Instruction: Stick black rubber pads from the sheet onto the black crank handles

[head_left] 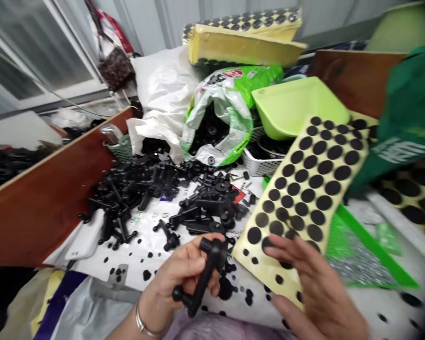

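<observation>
My left hand is closed around a black plastic ball-joint arm, whose ball end points down and to the left. My right hand hovers at the lower edge of a yellow backing sheet with rows of black round pads. Its fingers are apart and nothing shows in them; whether it touches the sheet I cannot tell. Beyond my left hand lie loose black plastic arms, with a larger heap of black parts to their left.
A green tray of small metal screws lies to the right. Behind stand an opened green-and-white bag, a white sack and a light green basin. A brown board borders the left; a dark green bag hangs at right.
</observation>
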`<action>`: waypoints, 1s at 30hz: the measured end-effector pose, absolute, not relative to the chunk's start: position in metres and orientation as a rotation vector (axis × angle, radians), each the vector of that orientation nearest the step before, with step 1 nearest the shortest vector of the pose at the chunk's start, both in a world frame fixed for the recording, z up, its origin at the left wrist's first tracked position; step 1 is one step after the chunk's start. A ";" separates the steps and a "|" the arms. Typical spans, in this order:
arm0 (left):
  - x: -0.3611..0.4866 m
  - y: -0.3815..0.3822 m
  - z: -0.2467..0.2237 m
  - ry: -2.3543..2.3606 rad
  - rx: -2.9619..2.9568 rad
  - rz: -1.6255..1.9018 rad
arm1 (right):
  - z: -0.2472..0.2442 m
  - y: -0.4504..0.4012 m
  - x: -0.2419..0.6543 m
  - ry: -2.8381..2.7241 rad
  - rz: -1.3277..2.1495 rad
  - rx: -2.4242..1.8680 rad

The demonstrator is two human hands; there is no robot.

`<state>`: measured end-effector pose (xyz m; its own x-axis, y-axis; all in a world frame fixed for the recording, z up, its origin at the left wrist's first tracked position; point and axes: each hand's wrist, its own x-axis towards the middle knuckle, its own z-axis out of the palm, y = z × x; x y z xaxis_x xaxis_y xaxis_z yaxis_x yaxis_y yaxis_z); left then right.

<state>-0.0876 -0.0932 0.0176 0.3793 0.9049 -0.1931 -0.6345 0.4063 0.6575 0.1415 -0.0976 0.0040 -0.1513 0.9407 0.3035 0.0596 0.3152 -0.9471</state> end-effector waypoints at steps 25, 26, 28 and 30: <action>-0.051 -0.093 0.009 0.882 0.806 0.863 | 0.021 -0.079 0.157 -1.033 1.266 -1.123; -0.051 -0.092 0.009 0.892 0.807 0.874 | 0.024 -0.077 0.159 -0.973 1.357 -1.119; -0.049 -0.092 0.009 0.890 0.808 0.889 | 0.030 -0.076 0.159 -0.927 1.546 -1.092; -0.047 -0.092 0.010 0.881 0.809 0.894 | 0.033 -0.076 0.155 -0.929 1.694 -1.052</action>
